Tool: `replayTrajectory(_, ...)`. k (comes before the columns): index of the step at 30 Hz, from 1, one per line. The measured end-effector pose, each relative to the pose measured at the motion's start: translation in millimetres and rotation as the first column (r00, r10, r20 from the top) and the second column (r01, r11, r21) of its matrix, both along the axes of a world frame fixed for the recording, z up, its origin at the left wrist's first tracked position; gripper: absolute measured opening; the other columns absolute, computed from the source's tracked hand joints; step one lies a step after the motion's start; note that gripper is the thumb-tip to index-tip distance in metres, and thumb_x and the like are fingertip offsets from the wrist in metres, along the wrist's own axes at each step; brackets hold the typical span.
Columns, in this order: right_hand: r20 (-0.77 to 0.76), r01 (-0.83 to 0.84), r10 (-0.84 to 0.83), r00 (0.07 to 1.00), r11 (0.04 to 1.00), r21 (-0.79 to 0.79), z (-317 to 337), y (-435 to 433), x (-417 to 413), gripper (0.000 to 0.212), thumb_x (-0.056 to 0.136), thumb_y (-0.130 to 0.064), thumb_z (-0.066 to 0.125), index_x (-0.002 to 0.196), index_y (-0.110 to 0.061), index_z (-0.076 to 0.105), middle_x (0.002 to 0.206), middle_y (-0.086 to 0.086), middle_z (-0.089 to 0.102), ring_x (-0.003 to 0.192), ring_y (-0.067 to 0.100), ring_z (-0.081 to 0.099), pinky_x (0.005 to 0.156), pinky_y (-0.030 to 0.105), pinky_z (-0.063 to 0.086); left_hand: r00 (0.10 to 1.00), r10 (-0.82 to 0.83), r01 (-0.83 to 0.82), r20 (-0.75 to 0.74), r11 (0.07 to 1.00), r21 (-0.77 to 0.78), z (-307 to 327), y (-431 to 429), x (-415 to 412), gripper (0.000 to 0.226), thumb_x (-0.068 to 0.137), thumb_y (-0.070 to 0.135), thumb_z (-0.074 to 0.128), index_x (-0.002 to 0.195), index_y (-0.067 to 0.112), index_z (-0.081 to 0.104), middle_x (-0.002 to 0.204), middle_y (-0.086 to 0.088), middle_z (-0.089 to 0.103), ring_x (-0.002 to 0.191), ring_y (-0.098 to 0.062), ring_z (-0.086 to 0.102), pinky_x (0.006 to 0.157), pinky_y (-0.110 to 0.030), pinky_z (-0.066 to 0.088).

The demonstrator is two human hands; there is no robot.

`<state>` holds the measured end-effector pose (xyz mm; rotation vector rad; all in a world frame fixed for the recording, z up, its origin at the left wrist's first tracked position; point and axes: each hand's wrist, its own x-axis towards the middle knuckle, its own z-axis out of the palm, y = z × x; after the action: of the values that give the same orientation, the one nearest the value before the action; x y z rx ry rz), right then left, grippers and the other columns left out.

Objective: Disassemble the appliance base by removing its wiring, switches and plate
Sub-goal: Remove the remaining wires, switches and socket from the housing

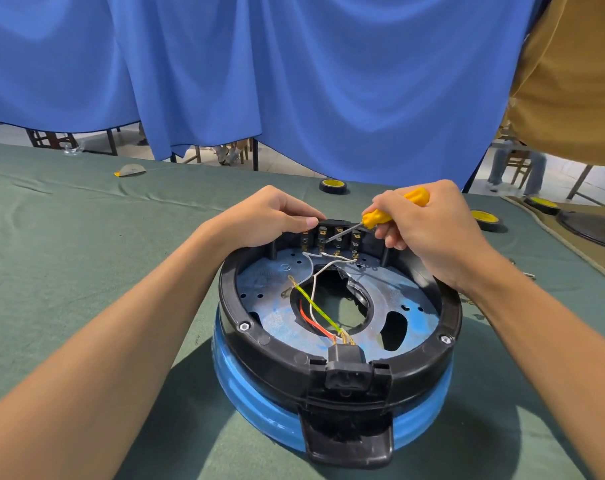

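Observation:
The round appliance base (266,344), black rim over a blue body, lies upside down on the green cloth. Inside it sits a bluish metal plate (391,303) with a central hole. White, red and yellow-green wires (316,308) run from the black power socket (346,368) at the near rim toward the row of switches (332,237) at the far rim. My left hand (269,216) grips the far rim beside the switch block, thumb on its top. My right hand (429,226) holds a yellow-handled screwdriver (394,209), its tip touching a switch terminal.
Three rolls of black-and-yellow tape (333,185) (486,220) (541,205) lie on the green cloth beyond the base. A dark round lid (595,230) rests at the right. A small scrap (129,170) lies far left. Blue curtains (294,81) hang behind the table.

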<state>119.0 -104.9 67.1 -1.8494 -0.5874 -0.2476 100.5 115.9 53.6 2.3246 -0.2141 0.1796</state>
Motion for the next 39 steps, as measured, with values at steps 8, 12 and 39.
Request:
replayTrajectory(8, 0.030, -0.016, 0.020, 0.999, 0.993, -0.121, -0.3, -0.8, -1.9, 0.029, 0.084, -0.017, 0.058, 0.060, -0.010, 0.074, 0.052, 0.005, 0.065, 0.046, 0.011, 0.056, 0.046, 0.019, 0.042, 1.000, -0.004, 0.004, -0.005, 1.000, -0.008, 0.6, -0.4, -0.8, 0.019, 0.094, 0.025, 0.061, 0.108, 0.030, 0.073, 0.104, 0.015, 0.072, 0.099, 0.001, 0.063, 0.095, -0.021, 0.043)
replayTrajectory(12, 0.024, 0.029, -0.029, 0.999, 1.000, 0.005, -1.3, -0.9, -0.7, 0.031, 0.085, -0.013, 0.057, 0.058, -0.009, 0.072, 0.051, 0.003, 0.064, 0.043, 0.009, 0.054, 0.043, 0.017, 0.041, 1.000, -0.002, 0.002, -0.014, 1.000, -0.014, 0.1, -0.2, -1.0, 0.020, 0.094, 0.026, 0.061, 0.110, 0.028, 0.073, 0.103, 0.015, 0.072, 0.098, 0.001, 0.064, 0.094, -0.021, 0.043)
replayTrajectory(39, 0.091, -0.005, 0.012, 0.996, 0.997, -0.083, 1.3, -1.2, -5.1, 0.029, 0.086, -0.016, 0.059, 0.061, -0.011, 0.073, 0.053, 0.007, 0.064, 0.044, 0.013, 0.054, 0.044, 0.018, 0.041, 1.000, 0.000, 0.000, -0.016, 1.000, -0.012, -0.3, 0.5, -0.5, 0.020, 0.094, 0.026, 0.061, 0.109, 0.029, 0.073, 0.103, 0.016, 0.072, 0.097, 0.002, 0.063, 0.096, -0.022, 0.044)
